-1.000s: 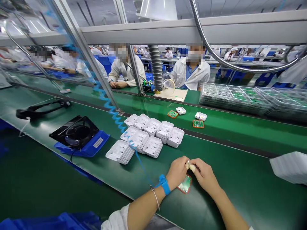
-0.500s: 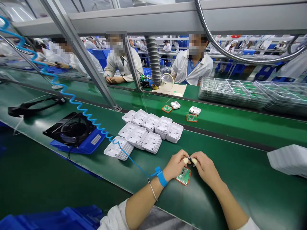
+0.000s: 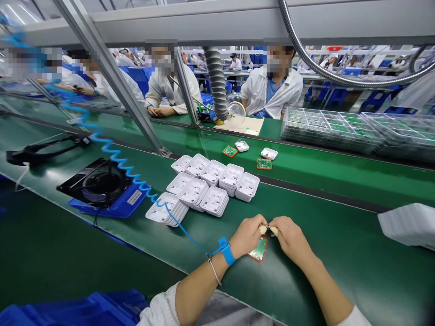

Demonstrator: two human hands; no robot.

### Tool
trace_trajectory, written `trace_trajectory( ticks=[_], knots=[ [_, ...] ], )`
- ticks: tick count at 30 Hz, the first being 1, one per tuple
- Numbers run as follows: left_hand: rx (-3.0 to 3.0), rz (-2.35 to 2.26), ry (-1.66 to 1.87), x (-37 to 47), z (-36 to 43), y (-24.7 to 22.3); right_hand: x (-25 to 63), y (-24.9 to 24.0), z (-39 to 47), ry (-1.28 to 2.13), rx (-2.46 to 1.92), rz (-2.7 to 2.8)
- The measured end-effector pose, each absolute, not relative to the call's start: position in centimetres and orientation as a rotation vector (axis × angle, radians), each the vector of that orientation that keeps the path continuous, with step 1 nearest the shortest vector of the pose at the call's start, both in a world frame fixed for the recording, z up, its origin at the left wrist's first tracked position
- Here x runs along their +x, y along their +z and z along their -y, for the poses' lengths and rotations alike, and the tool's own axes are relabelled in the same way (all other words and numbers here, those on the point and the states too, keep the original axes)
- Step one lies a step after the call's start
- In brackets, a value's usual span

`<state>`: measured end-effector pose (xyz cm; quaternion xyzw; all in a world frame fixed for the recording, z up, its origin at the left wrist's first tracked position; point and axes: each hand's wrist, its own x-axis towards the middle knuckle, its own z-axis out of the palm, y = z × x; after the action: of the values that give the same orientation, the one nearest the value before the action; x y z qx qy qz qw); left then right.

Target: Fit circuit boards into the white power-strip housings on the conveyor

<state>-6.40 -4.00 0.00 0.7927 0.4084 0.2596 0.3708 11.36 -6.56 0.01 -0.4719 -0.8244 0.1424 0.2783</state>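
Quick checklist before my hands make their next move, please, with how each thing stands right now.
1. Wrist strap worn: ok, around the left wrist, its blue cord attached.
2. Pale fingertip covers worn: ok, one shows on each hand.
3. Small dark part held: ok, pinched between the left hand and right hand.
4. That part undamaged: cannot tell, fingers mostly hide it.
5. Nearest circuit board fully visible: not ok, the left hand covers some of it.
6. White stacks clear of both hands: ok.
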Motion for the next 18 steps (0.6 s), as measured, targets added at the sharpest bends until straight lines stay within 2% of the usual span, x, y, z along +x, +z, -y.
trace_trajectory(
  ticks=[11, 15, 18],
  knots=[
    [2.056, -1.144, 0.578, -6.4, 3.4, -0.7, 10.3, -1.1, 6.0, 0.215, -1.289, 2.314],
    [2.177, -1.356, 0.697, -6.1, 4.0, -0.2, 11.3, -1.4, 5.0, 0.137, -1.388, 2.081],
    [2.304, -1.381, 0.783, -6.9, 5.1, 1.9, 12.1, -1.4, 4.8, 0.073, -1.609, 1.933]
  ],
)
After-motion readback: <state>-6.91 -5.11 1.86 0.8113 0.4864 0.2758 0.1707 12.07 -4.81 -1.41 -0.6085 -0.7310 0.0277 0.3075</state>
